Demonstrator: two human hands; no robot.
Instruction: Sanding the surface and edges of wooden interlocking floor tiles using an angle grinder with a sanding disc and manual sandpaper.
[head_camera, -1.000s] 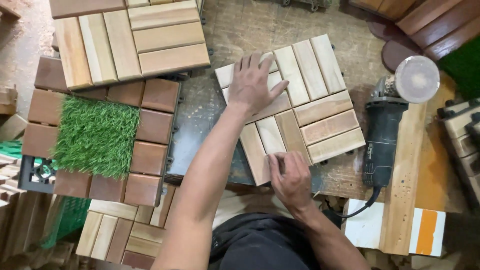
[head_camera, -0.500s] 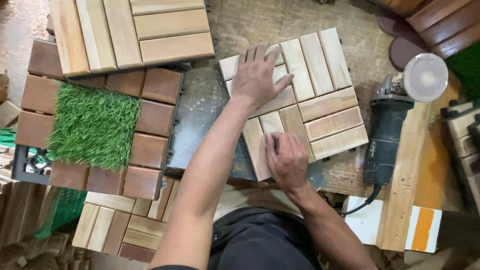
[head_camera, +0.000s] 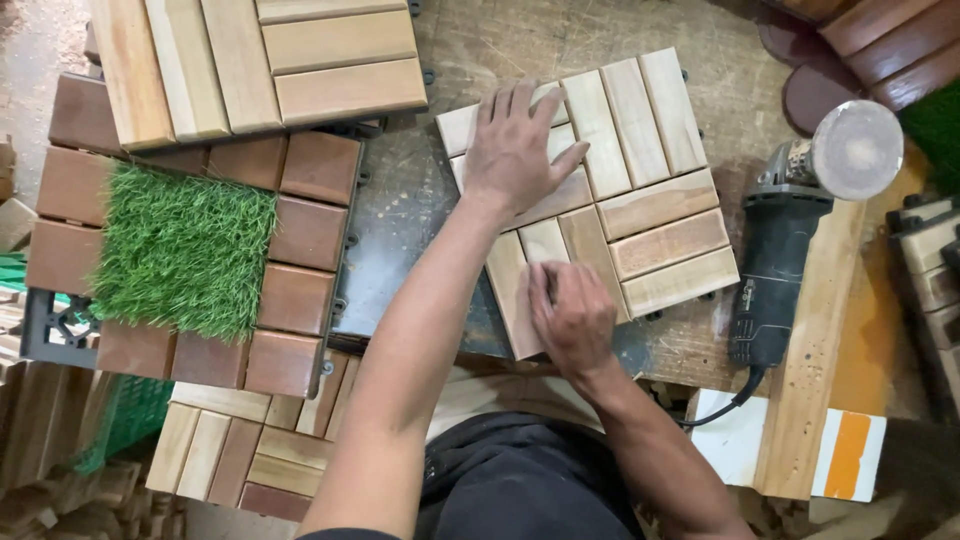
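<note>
From my seat, starting at the left: a square patch of green artificial turf (head_camera: 183, 250) lies on a dark reddish-brown wooden tile (head_camera: 300, 240), with a pale slatted wooden tile (head_camera: 260, 60) overlapping its top edge. Next comes the scuffed dark workbench top (head_camera: 400, 250).

At centre, the square light-wood deck tile made of slats in four blocks (head_camera: 640, 200) lies flat on the bench, rotated slightly counter-clockwise. My left hand (head_camera: 515, 150) is spread, palm down, on its upper-left block, fingers pointing away from me. My right hand (head_camera: 572, 318) sits on the lower-left block, fingers curled together and pressed to the wood; whether it pinches something small I cannot tell.

The slats under the right hand run with their long axis away from me, leaning a little left; that hand is nearer, directly on them, while the left is just beyond, on slats running crosswise.

To the right, apart from the tile, lies a dark angle grinder with a round sanding disc (head_camera: 800, 230), disc end away from me.
</note>
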